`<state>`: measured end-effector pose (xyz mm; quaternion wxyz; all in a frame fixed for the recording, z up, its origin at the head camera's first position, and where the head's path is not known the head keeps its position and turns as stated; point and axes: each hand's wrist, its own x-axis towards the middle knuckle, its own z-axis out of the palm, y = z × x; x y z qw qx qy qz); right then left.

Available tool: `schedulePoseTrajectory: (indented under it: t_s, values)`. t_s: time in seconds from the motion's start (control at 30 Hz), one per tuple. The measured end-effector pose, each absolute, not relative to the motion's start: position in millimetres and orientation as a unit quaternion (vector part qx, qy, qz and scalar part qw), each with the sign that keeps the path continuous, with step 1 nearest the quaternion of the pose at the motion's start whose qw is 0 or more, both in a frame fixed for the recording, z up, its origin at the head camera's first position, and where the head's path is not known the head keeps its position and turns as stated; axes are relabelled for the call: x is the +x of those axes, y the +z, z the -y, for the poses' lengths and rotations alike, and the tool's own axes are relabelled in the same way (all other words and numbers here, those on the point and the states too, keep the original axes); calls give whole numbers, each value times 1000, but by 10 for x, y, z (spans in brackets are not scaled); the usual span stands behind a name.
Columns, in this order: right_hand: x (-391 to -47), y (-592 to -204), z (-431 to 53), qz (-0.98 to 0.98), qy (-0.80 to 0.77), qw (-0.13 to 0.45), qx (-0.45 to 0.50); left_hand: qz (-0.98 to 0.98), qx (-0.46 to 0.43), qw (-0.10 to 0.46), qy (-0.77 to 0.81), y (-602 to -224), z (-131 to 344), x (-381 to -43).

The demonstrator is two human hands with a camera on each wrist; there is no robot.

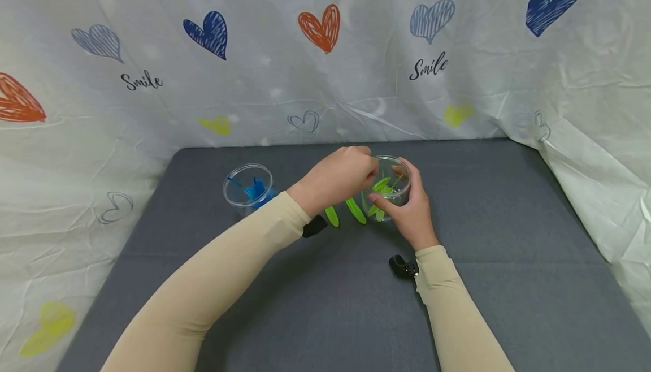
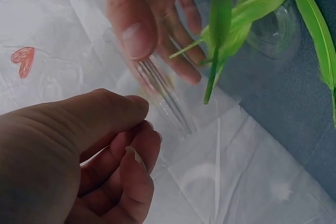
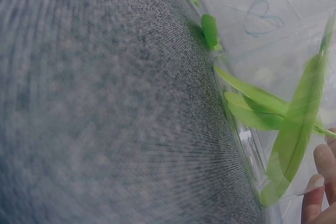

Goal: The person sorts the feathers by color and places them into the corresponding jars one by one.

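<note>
My right hand (image 1: 414, 213) grips a clear plastic cup (image 1: 396, 192) by its side, thumb toward the front. Inside the cup lie several bright green feathers (image 2: 244, 17), their stems pointing toward the mouth; they also show through the wall in the right wrist view as green feathers (image 3: 296, 124). Over the cup's near-left rim is my left hand (image 1: 338, 174). In the left wrist view its fingers curl in and the thumb (image 2: 118, 108) meets the forefinger, with nothing visible between them. Two loose green feathers (image 1: 356, 211) lie on the table between the left wrist and the cup.
A second clear cup (image 1: 247, 167) with blue feathers (image 1: 256, 189) stands to the left, partly behind my left forearm. Dark grey cloth covers the table (image 1: 325, 315). White fabric printed with hearts (image 1: 319, 28) hangs behind and along the sides.
</note>
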<state>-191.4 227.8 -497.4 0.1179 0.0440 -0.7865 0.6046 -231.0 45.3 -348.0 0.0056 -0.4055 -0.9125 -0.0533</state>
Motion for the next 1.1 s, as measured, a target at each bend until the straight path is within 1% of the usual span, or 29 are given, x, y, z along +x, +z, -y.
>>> schedulePoseTrajectory:
  t_s: [0.2, 0.43, 0.73, 0.93, 1.1]
  values:
    - [-1918, -4986, -2281, 788, 602, 120, 48, 913, -399, 25, -77, -3434, -352, -2298]
    - [-1920, -4963, -2290, 787, 602, 126, 49, 926, -362, 38, -99, -3455, -131, -2361]
    - [-1931, -4961, -2279, 793, 593, 130, 48, 948, -310, 16, -76, -3639, 98, -2411]
    - [-1912, -4965, -2271, 791, 596, 130, 49, 960, -258, 6, -107, -3862, 156, -2481]
    - [-1888, -4988, -2258, 787, 603, 123, 47, 969, -198, -29, -144, -4093, 174, -2565]
